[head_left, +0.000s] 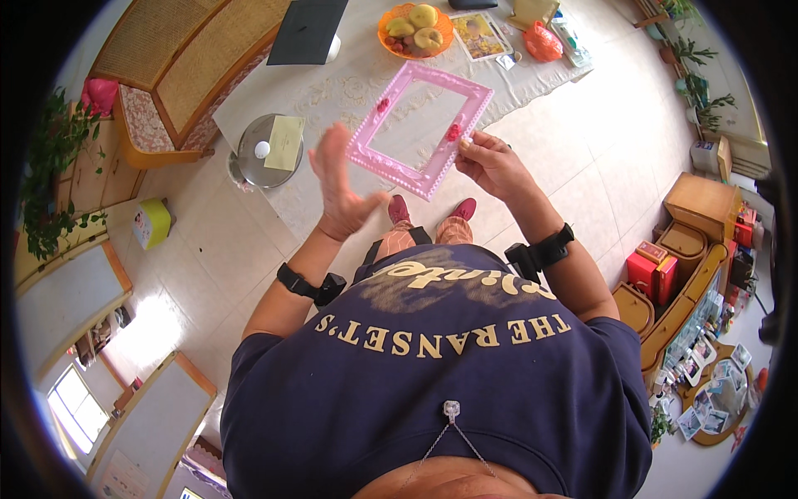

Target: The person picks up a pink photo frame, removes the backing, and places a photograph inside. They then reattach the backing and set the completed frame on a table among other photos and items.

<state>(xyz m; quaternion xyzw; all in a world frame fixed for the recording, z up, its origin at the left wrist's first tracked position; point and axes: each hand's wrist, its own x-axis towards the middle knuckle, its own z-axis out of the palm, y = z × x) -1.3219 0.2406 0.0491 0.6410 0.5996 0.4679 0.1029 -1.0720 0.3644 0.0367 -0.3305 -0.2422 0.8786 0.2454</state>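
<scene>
My right hand [497, 166] pinches the right side of a pink picture frame [407, 176] between thumb and fingers. The frame is held tilted in the air, with an ornate beaded border and two small red flower-like ornaments [455, 132] on its sides. Through its opening the pale tablecloth shows. Close to the frame's left corner is my left hand [342, 187], raised with thumb and fingers spread, holding nothing. Whether its fingers touch the frame I cannot tell.
Beyond the frame stands a table with a pale cloth [332, 91]. On it are an orange fruit basket [386, 37], a picture sheet [474, 35], a red bag [542, 41], a dark flat panel [307, 32] and a round lid [268, 170] with a yellowish paper [285, 143]. A cane bench [191, 75] is at left.
</scene>
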